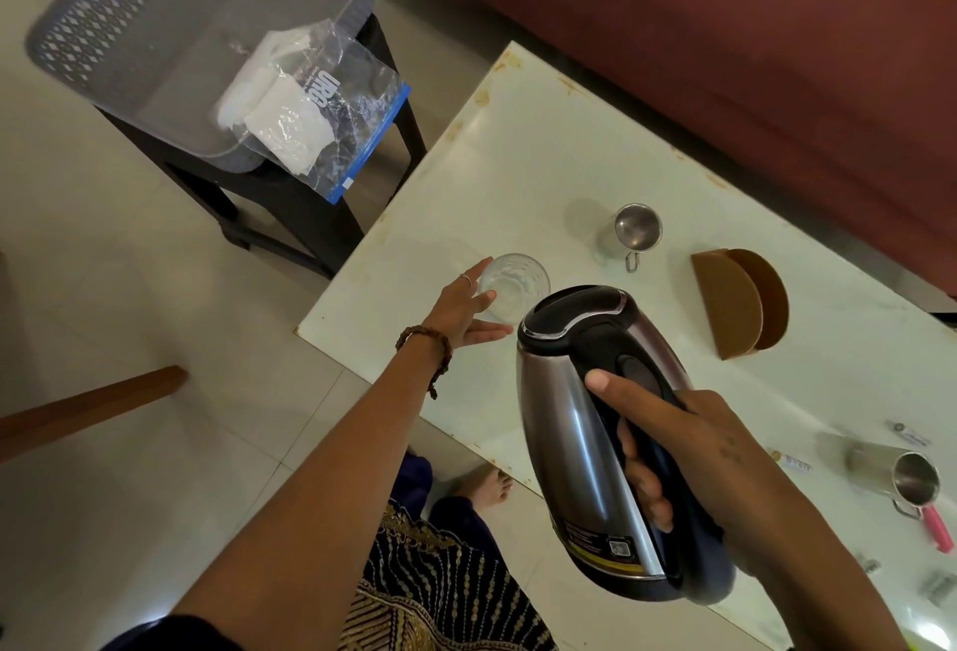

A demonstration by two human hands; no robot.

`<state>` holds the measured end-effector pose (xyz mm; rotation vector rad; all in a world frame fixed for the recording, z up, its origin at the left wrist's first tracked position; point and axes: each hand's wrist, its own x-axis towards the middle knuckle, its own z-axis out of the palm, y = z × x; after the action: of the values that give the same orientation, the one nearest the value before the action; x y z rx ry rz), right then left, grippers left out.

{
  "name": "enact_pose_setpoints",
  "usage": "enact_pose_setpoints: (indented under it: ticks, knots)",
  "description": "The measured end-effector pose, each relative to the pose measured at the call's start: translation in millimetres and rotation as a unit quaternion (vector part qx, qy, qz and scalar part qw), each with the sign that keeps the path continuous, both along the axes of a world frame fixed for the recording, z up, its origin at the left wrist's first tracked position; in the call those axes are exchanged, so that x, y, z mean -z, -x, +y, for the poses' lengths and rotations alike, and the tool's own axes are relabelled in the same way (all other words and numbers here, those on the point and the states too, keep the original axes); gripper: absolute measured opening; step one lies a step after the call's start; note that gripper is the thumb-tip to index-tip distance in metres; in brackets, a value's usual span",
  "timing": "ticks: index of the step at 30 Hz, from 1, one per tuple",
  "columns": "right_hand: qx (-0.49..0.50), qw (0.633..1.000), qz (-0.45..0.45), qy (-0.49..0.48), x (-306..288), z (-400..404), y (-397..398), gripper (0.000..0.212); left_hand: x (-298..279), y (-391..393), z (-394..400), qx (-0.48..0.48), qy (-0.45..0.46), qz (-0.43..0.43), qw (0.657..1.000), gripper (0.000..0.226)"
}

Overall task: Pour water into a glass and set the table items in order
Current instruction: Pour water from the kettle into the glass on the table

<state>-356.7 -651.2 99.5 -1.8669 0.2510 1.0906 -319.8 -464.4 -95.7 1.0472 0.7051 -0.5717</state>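
Right hand (694,448) grips the kettle (595,422) by its handle at centre frame; left hand (468,308), fingers spread, steadies the glass (513,285). Tip slowly, spout over the rim.

My left hand (462,306) rests against the left side of the glass (514,286) on the table (523,174). My right hand (689,448) holds the kettle (575,438) near and right of the glass. Farther right stand a steel cup (636,227) and napkin holder (740,306); a basket (155,13) sits far left.
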Motion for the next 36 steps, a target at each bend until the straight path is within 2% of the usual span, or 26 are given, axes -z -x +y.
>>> enact_pose_setpoints:
  ticks: [36]
  knots:
    - [-0.016,0.999,-0.002,0.037,-2.0,10.1,-9.3,0.058,1.1,5.3,0.1,0.009,0.002,-0.019,1.000,0.050]
